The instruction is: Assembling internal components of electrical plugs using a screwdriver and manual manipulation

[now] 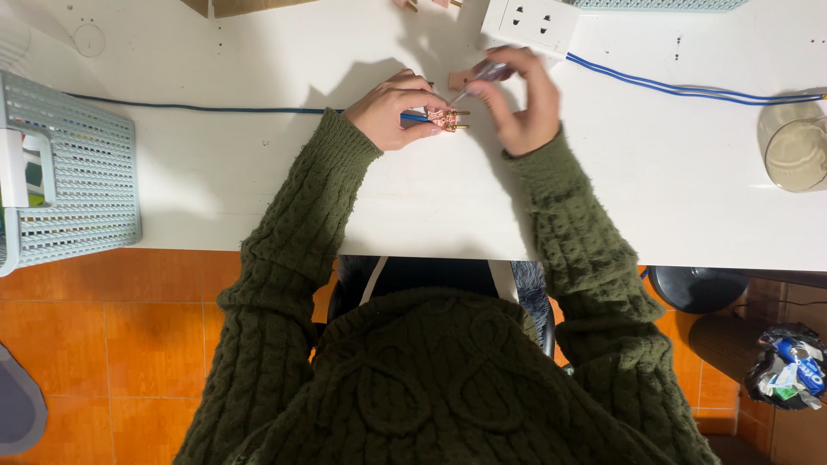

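My left hand [394, 109] pinches the end of a blue cable [198, 108] against the white table [345, 189], where a small pink plug part with brass prongs [450, 119] sits. My right hand [521, 99] grips a small screwdriver [479, 79] with a clear handle, its tip pointing down at the plug part. A small pink piece [457, 80] lies just behind the plug, partly hidden by my fingers. Both arms wear a dark green knitted sweater.
A white socket strip [530, 21] lies at the far edge with a blue two-strand cable [689, 89] running right. A grey mesh basket [73, 185] stands at the left. A glass jar [794, 145] sits at the right. Orange floor tiles and a bin lie below.
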